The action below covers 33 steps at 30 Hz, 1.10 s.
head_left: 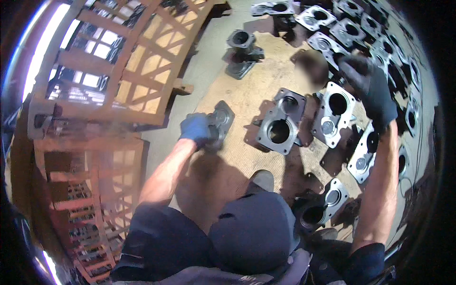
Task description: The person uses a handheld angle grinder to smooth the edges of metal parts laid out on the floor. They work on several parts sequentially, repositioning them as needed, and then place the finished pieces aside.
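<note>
My left hand [194, 127], in a blue glove, is closed on the near edge of a grey flanged metal casting [223, 118] that stands low on the tan floor sheet. To the right, my right hand [373, 90] in a dark glove reaches out over a group of castings; its fingers are smeared and dark, so whether they grip one is unclear. Between my hands stand a darker casting with two round openings [280, 124] and a brighter casting of the same shape [334, 114]. Another casting [327, 202] lies close to my knees.
Several more castings [349, 31] stand in rows at the far right. A separate flanged casting [241, 40] is at the far middle, near a blurred round shape [312, 70]. Brown slatted crates [147, 57] line the left side. The tan sheet [251, 90] lies beneath the parts.
</note>
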Each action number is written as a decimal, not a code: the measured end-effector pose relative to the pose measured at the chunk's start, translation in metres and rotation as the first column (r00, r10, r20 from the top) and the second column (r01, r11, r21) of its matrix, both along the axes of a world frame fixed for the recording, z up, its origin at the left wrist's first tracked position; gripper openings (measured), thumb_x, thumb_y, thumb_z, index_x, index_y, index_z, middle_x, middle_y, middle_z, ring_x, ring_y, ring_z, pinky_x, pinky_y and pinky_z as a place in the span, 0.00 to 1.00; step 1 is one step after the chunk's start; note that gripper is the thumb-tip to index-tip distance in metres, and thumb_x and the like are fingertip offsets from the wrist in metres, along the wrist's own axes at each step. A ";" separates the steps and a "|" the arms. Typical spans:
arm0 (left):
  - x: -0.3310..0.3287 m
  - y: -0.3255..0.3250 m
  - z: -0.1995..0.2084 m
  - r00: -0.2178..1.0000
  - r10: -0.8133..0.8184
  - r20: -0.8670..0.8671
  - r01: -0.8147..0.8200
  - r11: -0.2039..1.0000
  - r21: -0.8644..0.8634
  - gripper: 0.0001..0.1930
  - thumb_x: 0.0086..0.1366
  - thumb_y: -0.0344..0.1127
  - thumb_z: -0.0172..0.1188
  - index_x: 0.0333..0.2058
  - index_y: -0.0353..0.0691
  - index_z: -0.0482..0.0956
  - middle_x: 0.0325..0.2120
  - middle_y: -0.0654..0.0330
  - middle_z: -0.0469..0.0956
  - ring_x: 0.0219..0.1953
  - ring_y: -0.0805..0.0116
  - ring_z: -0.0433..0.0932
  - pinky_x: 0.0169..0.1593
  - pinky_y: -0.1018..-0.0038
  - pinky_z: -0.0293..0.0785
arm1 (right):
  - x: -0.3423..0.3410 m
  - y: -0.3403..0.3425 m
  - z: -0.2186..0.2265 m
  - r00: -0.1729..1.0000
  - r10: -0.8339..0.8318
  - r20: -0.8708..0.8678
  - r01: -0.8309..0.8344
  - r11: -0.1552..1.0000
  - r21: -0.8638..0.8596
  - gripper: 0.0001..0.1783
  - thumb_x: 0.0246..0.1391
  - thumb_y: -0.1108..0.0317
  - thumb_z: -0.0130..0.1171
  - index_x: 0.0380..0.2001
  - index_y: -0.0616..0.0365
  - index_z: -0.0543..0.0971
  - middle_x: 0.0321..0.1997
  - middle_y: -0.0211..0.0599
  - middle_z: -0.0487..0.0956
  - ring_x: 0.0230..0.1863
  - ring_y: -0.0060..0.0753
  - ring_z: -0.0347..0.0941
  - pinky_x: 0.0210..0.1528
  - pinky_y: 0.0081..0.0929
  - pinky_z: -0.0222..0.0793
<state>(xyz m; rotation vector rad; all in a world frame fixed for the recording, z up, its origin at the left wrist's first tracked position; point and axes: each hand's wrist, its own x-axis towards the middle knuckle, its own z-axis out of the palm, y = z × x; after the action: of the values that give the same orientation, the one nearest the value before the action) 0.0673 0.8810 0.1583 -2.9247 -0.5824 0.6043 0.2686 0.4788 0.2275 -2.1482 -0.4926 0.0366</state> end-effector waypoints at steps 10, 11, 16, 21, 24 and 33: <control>-0.077 -0.018 -0.093 0.960 0.259 0.104 -0.146 0.782 -0.605 0.25 0.60 0.47 0.67 0.51 0.37 0.80 0.38 0.50 0.84 0.44 0.58 0.83 0.49 0.63 0.77 | 0.012 -0.027 0.014 0.988 -0.068 -0.137 0.084 0.990 0.117 0.15 0.61 0.59 0.64 0.43 0.61 0.82 0.32 0.29 0.82 0.29 0.18 0.74 0.32 0.20 0.70; -0.066 -0.024 -0.072 0.972 0.227 0.058 -0.130 0.728 -0.673 0.25 0.60 0.48 0.67 0.51 0.37 0.80 0.41 0.50 0.84 0.46 0.57 0.82 0.51 0.63 0.76 | 0.014 -0.032 0.007 0.969 -0.069 -0.235 0.111 0.979 0.170 0.15 0.60 0.60 0.65 0.43 0.61 0.83 0.32 0.29 0.82 0.30 0.19 0.74 0.33 0.21 0.70; 0.038 -0.003 -0.017 0.976 0.041 0.214 0.050 0.913 -0.405 0.30 0.60 0.52 0.69 0.52 0.34 0.77 0.48 0.44 0.81 0.51 0.51 0.81 0.54 0.59 0.76 | 0.025 -0.042 -0.018 0.977 -0.130 -0.172 0.160 0.972 0.171 0.15 0.59 0.62 0.68 0.41 0.63 0.84 0.35 0.31 0.84 0.34 0.20 0.76 0.39 0.24 0.74; 0.215 -0.016 -0.026 0.719 -0.366 0.591 0.512 0.854 -0.095 0.38 0.55 0.54 0.69 0.57 0.34 0.71 0.49 0.41 0.78 0.53 0.41 0.77 0.57 0.55 0.73 | 0.027 -0.035 -0.004 0.949 -0.125 -0.290 0.161 0.981 0.107 0.16 0.58 0.64 0.68 0.43 0.65 0.82 0.35 0.34 0.85 0.34 0.22 0.77 0.40 0.24 0.74; 0.257 0.000 -0.060 0.697 -0.467 0.544 0.476 0.869 0.137 0.39 0.56 0.58 0.67 0.61 0.40 0.70 0.55 0.45 0.76 0.59 0.43 0.72 0.61 0.51 0.68 | 0.037 -0.057 -0.005 0.984 -0.097 -0.151 0.106 0.993 0.050 0.16 0.59 0.64 0.66 0.43 0.67 0.82 0.35 0.37 0.85 0.35 0.25 0.79 0.42 0.26 0.75; 0.282 -0.009 -0.079 0.910 -0.364 0.198 0.375 0.927 -0.019 0.16 0.60 0.43 0.60 0.43 0.44 0.85 0.39 0.48 0.85 0.47 0.50 0.83 0.67 0.51 0.57 | 0.039 -0.157 -0.025 0.936 -0.352 -0.001 0.349 0.927 -0.138 0.16 0.62 0.63 0.62 0.43 0.67 0.81 0.33 0.36 0.83 0.29 0.24 0.77 0.31 0.24 0.73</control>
<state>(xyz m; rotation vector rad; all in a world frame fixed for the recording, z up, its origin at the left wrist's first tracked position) 0.3496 0.8717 0.0788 -3.0465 -0.0130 0.2997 0.3072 0.3219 0.2024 -2.3374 -0.0859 -0.1056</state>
